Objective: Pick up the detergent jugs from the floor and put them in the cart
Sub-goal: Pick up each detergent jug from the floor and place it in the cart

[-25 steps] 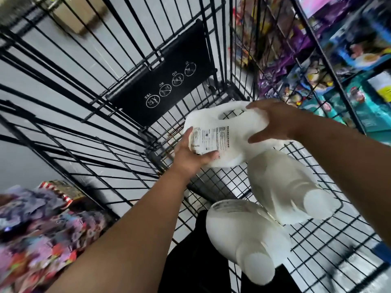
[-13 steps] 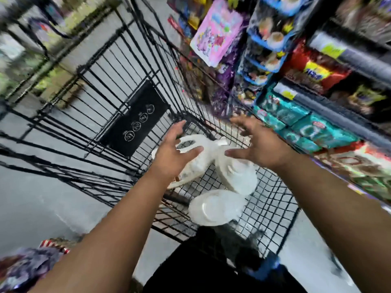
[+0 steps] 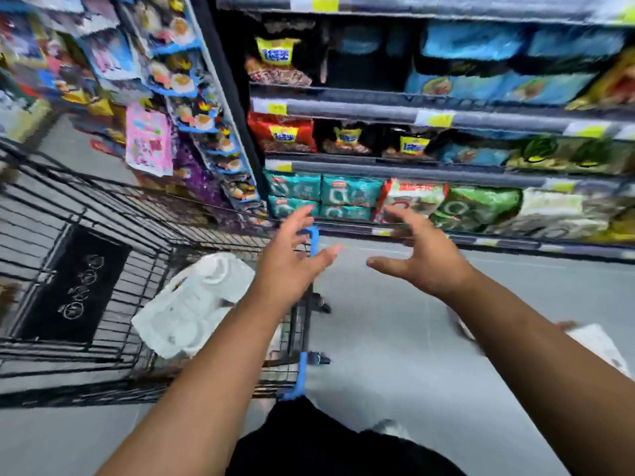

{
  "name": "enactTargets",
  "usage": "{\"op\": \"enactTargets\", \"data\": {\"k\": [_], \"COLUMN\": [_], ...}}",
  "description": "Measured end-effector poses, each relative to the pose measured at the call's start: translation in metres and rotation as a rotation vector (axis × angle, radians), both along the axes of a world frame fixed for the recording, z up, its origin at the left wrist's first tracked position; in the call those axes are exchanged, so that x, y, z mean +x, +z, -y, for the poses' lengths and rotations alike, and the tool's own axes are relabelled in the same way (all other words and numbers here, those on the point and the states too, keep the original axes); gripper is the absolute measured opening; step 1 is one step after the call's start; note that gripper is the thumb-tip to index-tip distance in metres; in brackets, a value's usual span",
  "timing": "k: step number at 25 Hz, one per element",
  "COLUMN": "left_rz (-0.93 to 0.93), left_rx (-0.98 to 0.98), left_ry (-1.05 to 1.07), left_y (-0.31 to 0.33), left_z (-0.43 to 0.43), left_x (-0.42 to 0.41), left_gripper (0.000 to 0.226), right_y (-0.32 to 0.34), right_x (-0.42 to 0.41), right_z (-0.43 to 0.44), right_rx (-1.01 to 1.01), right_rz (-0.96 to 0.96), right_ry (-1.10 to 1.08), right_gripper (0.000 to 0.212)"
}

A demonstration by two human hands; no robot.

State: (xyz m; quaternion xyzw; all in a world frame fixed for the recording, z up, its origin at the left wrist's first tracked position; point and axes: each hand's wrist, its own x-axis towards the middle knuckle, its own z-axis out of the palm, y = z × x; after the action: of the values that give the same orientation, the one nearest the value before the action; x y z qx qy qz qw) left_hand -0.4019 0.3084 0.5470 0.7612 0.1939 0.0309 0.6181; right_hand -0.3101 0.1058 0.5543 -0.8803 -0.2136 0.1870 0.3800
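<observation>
Both hands have come up and away from the cart since half a second ago, and the view has swung right toward the shelves. Left hand (image 3: 292, 266) hangs empty, fingers spread wide, over the cart's right-hand rim by the blue corner trim (image 3: 313, 240). Right hand (image 3: 421, 261) is empty too, fingers splayed and curled a little, out past the cart over the grey floor (image 3: 395, 338). Neither one is touching anything.

White detergent jugs (image 3: 192, 304) lie bunched together inside the black wire cart (image 3: 86, 207), toward its right side, partly hidden behind the left forearm. How many there are is hard to say through the blur. One more white shape (image 3: 598, 341) sits on the floor by the frame's right edge, just past the right forearm; too smeared to name it. Shelves of bright snack packets (image 3: 350, 197) run across the top, everything motion-blurred.
</observation>
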Motion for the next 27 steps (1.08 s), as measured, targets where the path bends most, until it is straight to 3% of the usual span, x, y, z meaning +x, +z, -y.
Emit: {"op": "enactTargets", "data": {"k": [7,11,20,27], "left_rz": [0.003,-0.039,-0.205,-0.346], "left_rx": [-0.055,-0.050,0.031,0.220], "left_ry": [-0.377,-0.558,-0.915,-1.236], "left_y": [0.014,0.008,-0.037,-0.124], "left_z": [0.183,0.262,0.391,0.473], "left_x": [0.054,0.083,0.207,0.349], "left_gripper": [0.062,0.062,0.063,0.071], "right_y": [-0.014,-0.030,-0.077,-0.163], "right_x": [-0.034,-0.051,-0.007,0.079], "right_z": [0.206,0.283,0.381,0.419], "right_rx": [0.148,0.201,0.238,0.281], "right_rz": [-0.071,-0.093,-0.200,-0.367], "right_ry": [-0.480,-0.696,-1.014,-1.367], "right_gripper": [0.097,0.085,0.086,0.087]}}
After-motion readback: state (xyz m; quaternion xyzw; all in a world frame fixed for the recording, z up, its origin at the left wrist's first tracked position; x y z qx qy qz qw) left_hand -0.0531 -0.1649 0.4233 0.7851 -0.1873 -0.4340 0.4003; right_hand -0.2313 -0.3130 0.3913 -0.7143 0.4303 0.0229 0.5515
